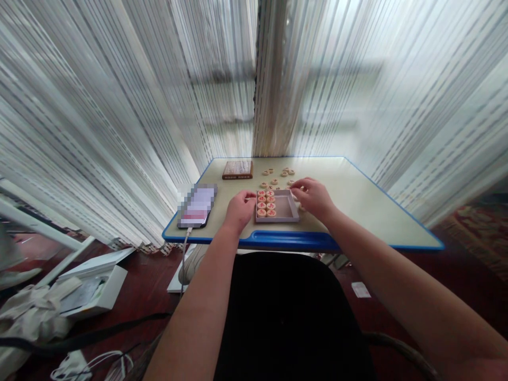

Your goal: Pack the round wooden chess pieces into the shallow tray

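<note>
Near the front edge of the desk, midway along it, lies a shallow grey tray. Round wooden xiangqi pieces lie in two short columns along its left wall. The left hand rests against the tray's left rim with its fingers curled inward. The right hand is at the tray's far right corner, fingers bunched. Whether either hand pinches a piece is too small to tell. More loose pieces lie scattered beyond the tray, toward the far edge.

The discs look light, stiff and smooth, so likely to slide. Each is probably best pinched across its rim between thumb and forefinger.

A wooden box lies near the far left corner, and a phone on a cable lies at the left edge.
</note>
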{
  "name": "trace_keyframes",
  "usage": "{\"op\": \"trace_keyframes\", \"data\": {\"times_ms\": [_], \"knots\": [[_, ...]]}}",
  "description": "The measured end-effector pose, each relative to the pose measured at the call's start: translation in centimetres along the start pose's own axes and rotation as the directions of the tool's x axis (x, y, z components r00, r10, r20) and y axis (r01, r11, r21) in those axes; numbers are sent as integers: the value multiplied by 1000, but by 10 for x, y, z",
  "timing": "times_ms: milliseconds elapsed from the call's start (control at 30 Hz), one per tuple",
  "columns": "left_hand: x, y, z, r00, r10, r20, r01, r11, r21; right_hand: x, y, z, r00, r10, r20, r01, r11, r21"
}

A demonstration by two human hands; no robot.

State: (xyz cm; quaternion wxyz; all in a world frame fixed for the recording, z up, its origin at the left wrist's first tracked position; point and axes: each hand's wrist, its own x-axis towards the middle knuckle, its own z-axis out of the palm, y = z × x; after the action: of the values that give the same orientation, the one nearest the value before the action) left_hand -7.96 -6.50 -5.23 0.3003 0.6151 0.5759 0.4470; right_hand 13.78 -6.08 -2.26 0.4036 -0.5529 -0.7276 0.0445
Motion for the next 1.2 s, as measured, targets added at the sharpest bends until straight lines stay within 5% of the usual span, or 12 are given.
{"op": "trace_keyframes", "data": {"times_ms": [133, 267, 333, 500, 633, 800, 900, 967, 1067, 1200], "knots": [[-2, -1, 0, 1000, -18, 4, 18, 1000, 20, 39, 32, -10, 957, 232, 173, -227, 973, -46], [-4, -3, 0, 996, -88, -12, 88, 995, -40, 64, 63, -1, 966, 150, 208, -82, 949, -303], [-4, -3, 1, 992, -128, 7, 128, 988, -88, 66, 72, 8, 933, 110, 342, 8, 945, -327], [1, 11, 4, 960, -280, 20, 276, 928, -251, 59, 75, 21, 915, 107, 389, 4, 961, -275], [15, 37, -1, 915, -395, 85, 399, 917, -27, 54, 69, 19, 918, 42, 395, 58, 970, -237], [50, 75, -7, 985, -114, 130, 21, 825, 565, 48, 63, 19, 898, -57, 437, 189, 946, -265], [83, 84, 8, 972, -107, 210, -5, 880, 474, 48, 62, 18, 904, -37, 427, 158, 954, -253], [103, 77, 22, 975, 12, 222, -94, 927, 362, 49, 61, 17, 912, -39, 408, 141, 965, -222], [119, 49, 39, 954, 240, 182, -294, 871, 393, 49, 61, 15, 916, -91, 391, 162, 975, -153], [120, 13, 48, 946, 279, 165, -321, 874, 366, 49, 61, 16, 889, -211, 407, 260, 963, -68]]}}
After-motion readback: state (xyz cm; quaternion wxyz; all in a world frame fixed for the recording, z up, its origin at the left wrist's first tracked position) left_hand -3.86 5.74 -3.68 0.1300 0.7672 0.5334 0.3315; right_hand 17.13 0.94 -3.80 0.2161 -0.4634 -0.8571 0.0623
